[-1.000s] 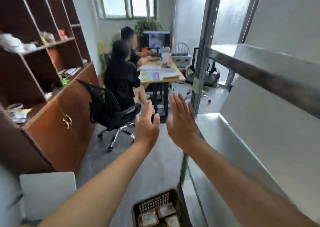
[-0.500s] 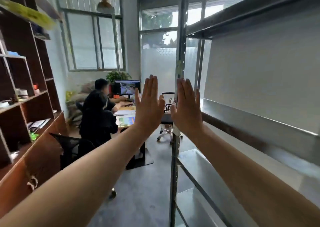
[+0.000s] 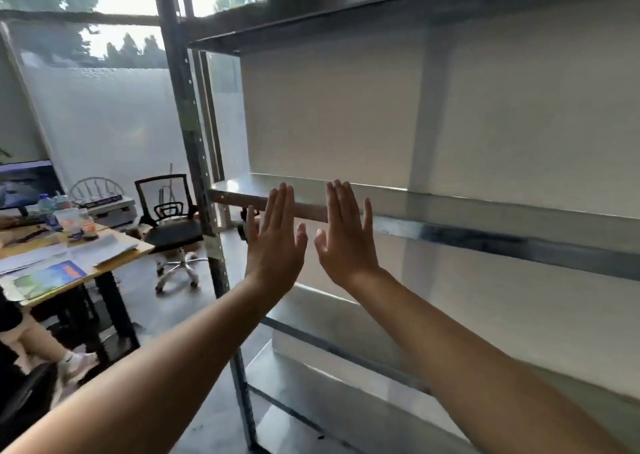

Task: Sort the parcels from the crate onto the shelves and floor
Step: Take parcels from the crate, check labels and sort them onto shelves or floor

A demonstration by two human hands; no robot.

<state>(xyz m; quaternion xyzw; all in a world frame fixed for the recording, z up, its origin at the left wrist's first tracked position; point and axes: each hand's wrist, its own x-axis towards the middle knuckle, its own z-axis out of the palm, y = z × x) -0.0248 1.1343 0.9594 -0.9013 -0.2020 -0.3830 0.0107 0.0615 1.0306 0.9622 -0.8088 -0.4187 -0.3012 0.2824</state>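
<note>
Two hands up flat in front of a four-level metal shelf unit (image 3: 519, 242).

Far left, one surface (image 3: 114, 246) strewn with papers and bottles is seen, one monitor (image 3: 24, 180) at its back. One black office chair (image 3: 173, 211) is parked just beside it, and the rack's grey post (image 3: 194, 135) is stood between chair and hands. The left hand (image 3: 275, 246) and right hand (image 3: 346, 242) are raised side by side, fingers straight, palms forward, nothing gripped, with a narrow gap between them. The second shelf (image 3: 485, 208) is crossed at its front edge by both sets of fingertips. The top shelf (image 3: 381, 7) is set well above, and two lower shelves (image 3: 329, 318) are seen under the forearms.
</note>
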